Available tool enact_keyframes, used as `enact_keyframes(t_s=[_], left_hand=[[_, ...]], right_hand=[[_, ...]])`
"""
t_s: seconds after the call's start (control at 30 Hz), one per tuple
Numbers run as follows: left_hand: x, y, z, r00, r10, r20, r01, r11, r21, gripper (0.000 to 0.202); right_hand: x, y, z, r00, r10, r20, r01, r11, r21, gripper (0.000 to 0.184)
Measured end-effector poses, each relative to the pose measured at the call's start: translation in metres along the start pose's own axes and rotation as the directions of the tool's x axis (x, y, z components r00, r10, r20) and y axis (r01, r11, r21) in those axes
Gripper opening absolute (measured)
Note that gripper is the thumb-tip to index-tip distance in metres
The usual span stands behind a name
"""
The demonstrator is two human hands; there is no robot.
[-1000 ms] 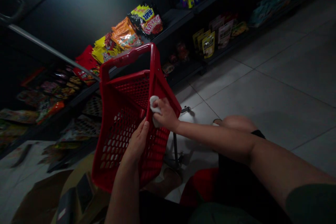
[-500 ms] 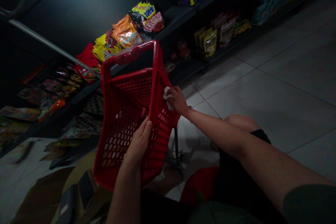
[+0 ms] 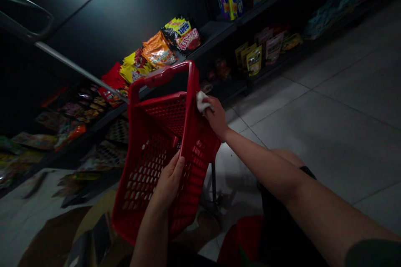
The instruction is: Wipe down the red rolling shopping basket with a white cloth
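A red plastic shopping basket (image 3: 150,154) is tilted up in front of me, its handle (image 3: 163,74) at the top. My left hand (image 3: 169,181) grips the basket's near rim, fingers curled over the edge. My right hand (image 3: 214,114) is closed on a small white cloth (image 3: 201,102) and presses it against the basket's right rim, just below the handle's base. My right forearm stretches across the lower right of the view.
Dark shelves with bright snack bags (image 3: 156,52) run along the left and back. More packets (image 3: 255,56) stand on a low shelf further right. A grey tiled floor (image 3: 328,108) spreads to the right. Cardboard (image 3: 50,233) lies at lower left.
My right hand has slid the white cloth up along the basket's right rim, from mid-side toward the handle base. The left hand keeps its grip on the near rim.
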State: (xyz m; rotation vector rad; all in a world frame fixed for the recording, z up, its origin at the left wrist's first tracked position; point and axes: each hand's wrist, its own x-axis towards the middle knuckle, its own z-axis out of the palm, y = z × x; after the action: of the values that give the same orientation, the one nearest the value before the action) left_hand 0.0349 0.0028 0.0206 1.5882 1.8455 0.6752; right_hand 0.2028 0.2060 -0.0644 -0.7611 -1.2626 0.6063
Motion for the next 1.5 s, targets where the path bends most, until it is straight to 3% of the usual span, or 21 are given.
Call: enact_keyframes(t_s=[0.07,0.13,0.2,0.3,0.37,0.43,0.53,0.57,0.67,0.73,0.8,0.87,0.93,1.0,1.07,1.1,1.13,1.2,1.27,1.4,1.5], left_hand=[[-0.001,0.002,-0.001,1.000,0.012,0.010,-0.012,1.000,-0.013,0.060],[-0.001,0.003,-0.001,1.000,0.008,0.011,-0.008,1.000,-0.025,0.059],[0.000,0.003,-0.001,1.000,0.005,0.011,-0.005,1.000,-0.030,0.060],[0.004,-0.002,0.000,1.000,0.017,0.005,-0.017,0.999,-0.030,0.061],[0.007,-0.010,0.000,1.000,-0.002,-0.008,0.002,0.999,-0.044,0.063],[0.008,-0.017,0.000,0.998,-0.065,-0.019,0.063,0.995,-0.072,0.067],[0.007,-0.022,-0.003,0.988,-0.156,0.003,0.155,0.980,-0.126,0.074],[0.006,-0.021,-0.005,0.987,-0.161,0.012,0.161,0.976,-0.144,0.076],[0.012,-0.008,-0.011,0.991,-0.132,0.016,0.133,0.979,-0.154,0.079],[0.024,0.004,-0.013,0.993,-0.114,-0.001,0.114,0.991,-0.071,0.078],[0.044,0.016,-0.010,0.997,-0.056,-0.051,0.059,0.997,0.040,0.074],[0.064,0.024,-0.002,0.988,0.046,-0.146,-0.031,0.994,0.105,0.066],[0.080,0.029,0.008,0.975,0.134,-0.179,-0.114,0.987,0.116,0.061],[0.087,0.030,0.017,0.971,0.169,-0.167,-0.151,0.982,0.114,0.059],[0.088,0.030,0.021,0.971,0.175,-0.160,-0.157,0.980,0.124,0.059],[0.087,0.029,0.022,0.970,0.181,-0.161,-0.160,0.978,0.133,0.061],[0.085,0.029,0.022,0.968,0.190,-0.161,-0.167,0.975,0.144,0.062],[0.082,0.029,0.020,0.964,0.213,-0.156,-0.189,0.969,0.156,0.066],[0.080,0.029,0.020,0.962,0.230,-0.147,-0.208,0.967,0.150,0.067],[0.082,0.027,0.020,0.957,0.252,-0.145,-0.243,0.967,0.075,0.062],[0.082,0.025,0.021,0.958,0.248,-0.145,-0.246,0.969,0.035,0.061]], right_hand=[[-0.014,0.020,-0.004,0.974,0.209,-0.089,-0.212,0.977,-0.033,0.034],[-0.020,0.024,-0.005,0.941,0.323,-0.102,-0.330,0.942,-0.065,0.036],[-0.022,0.007,-0.003,0.957,0.281,-0.073,-0.286,0.956,-0.069,0.038],[-0.038,-0.043,0.006,0.993,0.111,0.048,-0.109,0.993,-0.038,0.039],[-0.064,-0.072,0.010,0.982,0.055,0.183,-0.052,0.998,-0.022,0.036],[-0.090,-0.086,0.011,0.938,-0.016,0.345,0.008,1.000,0.024,0.032],[-0.098,-0.077,0.005,0.826,-0.177,0.535,0.128,0.984,0.127,0.027],[-0.092,-0.069,0.002,0.826,-0.184,0.533,0.138,0.983,0.124,0.025],[-0.067,-0.053,0.000,0.941,-0.019,0.337,0.024,1.000,-0.011,0.024],[-0.065,-0.054,0.001,0.964,0.067,0.257,-0.053,0.997,-0.059,0.026],[-0.082,-0.060,0.003,0.930,0.029,0.367,-0.026,1.000,-0.014,0.026],[-0.107,-0.063,0.005,0.858,-0.054,0.511,0.016,0.997,0.079,0.024],[-0.127,-0.054,0.005,0.827,-0.069,0.558,0.004,0.993,0.117,0.024],[-0.136,-0.030,0.001,0.878,0.036,0.478,-0.074,0.995,0.061,0.023],[-0.135,0.004,-0.004,0.942,0.259,0.215,-0.257,0.966,-0.040,0.020],[-0.135,0.021,-0.006,0.927,0.372,0.046,-0.368,0.927,-0.067,0.019],[-0.136,0.038,-0.008,0.881,0.461,-0.106,-0.469,0.880,-0.070,0.019],[-0.147,0.061,-0.006,0.781,0.558,-0.281,-0.589,0.807,-0.035,0.023],[-0.173,0.067,0.003,0.743,0.591,-0.315,-0.625,0.780,-0.010,0.029],[-0.237,0.050,0.024,0.701,0.640,-0.315,-0.656,0.752,0.066,0.032],[-0.239,0.052,0.026,0.659,0.678,-0.327,-0.679,0.723,0.130,0.028]])
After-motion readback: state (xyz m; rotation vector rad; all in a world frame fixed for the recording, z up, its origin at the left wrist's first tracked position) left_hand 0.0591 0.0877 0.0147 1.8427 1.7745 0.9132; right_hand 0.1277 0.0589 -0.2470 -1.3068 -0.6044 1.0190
